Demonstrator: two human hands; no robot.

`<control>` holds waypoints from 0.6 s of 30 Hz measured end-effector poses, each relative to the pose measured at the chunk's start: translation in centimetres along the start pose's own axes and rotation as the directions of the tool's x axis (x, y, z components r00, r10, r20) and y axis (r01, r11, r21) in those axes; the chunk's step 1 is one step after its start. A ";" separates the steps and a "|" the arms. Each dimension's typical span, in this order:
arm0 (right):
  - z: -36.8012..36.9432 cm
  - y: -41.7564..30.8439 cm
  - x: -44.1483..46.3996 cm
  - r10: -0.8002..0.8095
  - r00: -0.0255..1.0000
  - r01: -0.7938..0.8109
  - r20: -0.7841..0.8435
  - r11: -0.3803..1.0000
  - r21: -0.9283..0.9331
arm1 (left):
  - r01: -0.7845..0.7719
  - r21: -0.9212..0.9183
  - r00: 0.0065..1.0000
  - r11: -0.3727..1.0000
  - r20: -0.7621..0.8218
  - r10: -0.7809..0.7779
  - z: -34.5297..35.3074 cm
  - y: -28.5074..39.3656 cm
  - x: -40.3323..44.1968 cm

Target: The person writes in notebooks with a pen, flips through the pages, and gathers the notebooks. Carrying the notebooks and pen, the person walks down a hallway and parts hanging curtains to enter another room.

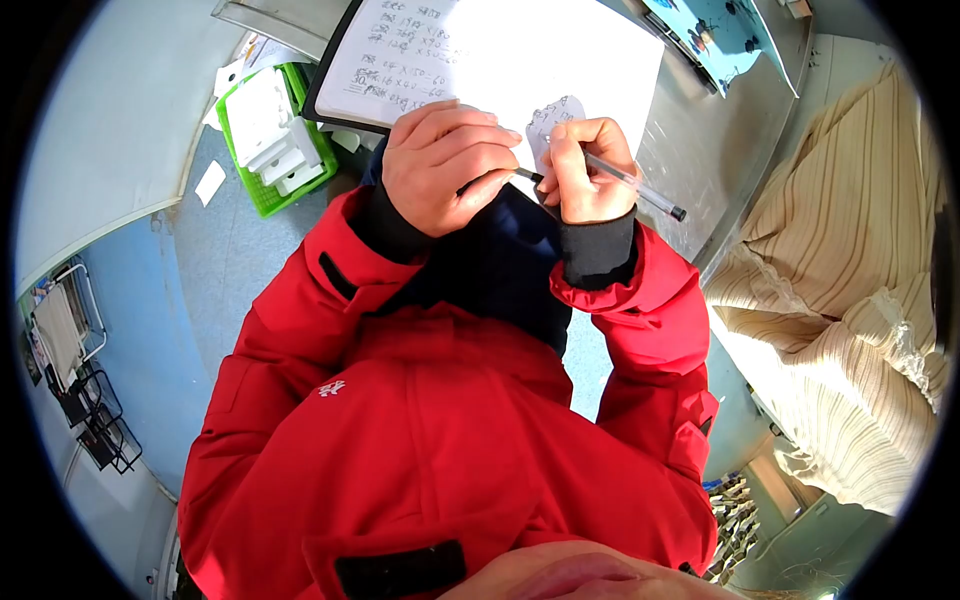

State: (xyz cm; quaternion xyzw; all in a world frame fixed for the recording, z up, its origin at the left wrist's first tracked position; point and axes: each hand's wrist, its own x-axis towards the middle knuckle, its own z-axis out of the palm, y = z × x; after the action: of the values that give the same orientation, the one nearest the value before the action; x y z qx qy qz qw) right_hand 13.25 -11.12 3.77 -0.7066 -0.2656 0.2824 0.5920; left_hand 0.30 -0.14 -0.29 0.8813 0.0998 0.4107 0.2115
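Note:
An open notebook point(590, 50) with a black cover lies tilted at the edge of the metal table, its white page bearing handwritten figures on the left. Curled over its lower edge is my left hand point(450, 165), fingers on top and thumb below. A small dark piece point(528, 174) shows beside that thumb; I cannot tell what it is. My right hand point(592, 170) is closed around a clear pen point(635, 185) with a black end, which points down to the right. The pen's tip is hidden by the fingers. Some writing shows in the hand's shadow.
The metal table point(690, 150) carries a light-blue sheet point(725, 40) with dark shapes at the back right. Striped cloth point(850, 240) hangs at right. On the floor at left stands a green basket point(265, 200) with white boxes. A wire rack point(95, 400) is far left.

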 end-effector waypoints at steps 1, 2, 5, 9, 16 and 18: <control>0.1 0.0 -0.1 -0.002 1.000 0.003 -0.005 1.000 0.016 | -0.003 0.003 1.000 1.000 0.000 0.003 -0.1 0.0 0.0; 0.1 0.1 -0.2 -0.005 1.000 0.005 -0.010 0.999 0.033 | -0.005 0.007 1.000 1.000 -0.001 0.005 -0.1 -0.1 -0.1; 0.0 0.4 -0.1 0.005 1.000 -0.005 0.005 0.999 -0.043 | 0.001 0.009 1.000 1.000 -0.008 -0.001 -0.1 0.0 -0.1; 0.0 0.4 -0.1 -0.021 0.999 0.021 -0.034 1.000 0.022 | 0.001 0.017 1.000 1.000 -0.002 -0.001 0.0 -0.1 -0.1; 0.0 0.1 0.0 0.005 1.000 -0.005 -0.029 1.000 -0.021 | 0.006 0.014 1.000 1.000 0.006 -0.006 0.0 0.0 0.0; -0.2 0.2 0.0 0.019 0.999 -0.019 -0.034 1.000 -0.019 | 0.006 0.010 1.000 1.000 0.009 -0.006 0.0 0.1 0.0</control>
State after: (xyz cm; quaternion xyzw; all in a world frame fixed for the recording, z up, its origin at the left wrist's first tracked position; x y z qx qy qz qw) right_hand 13.40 -11.33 3.59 -0.7195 -0.2517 0.2736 0.5866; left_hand 0.34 -0.18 -0.25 0.8837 0.1035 0.4058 0.2090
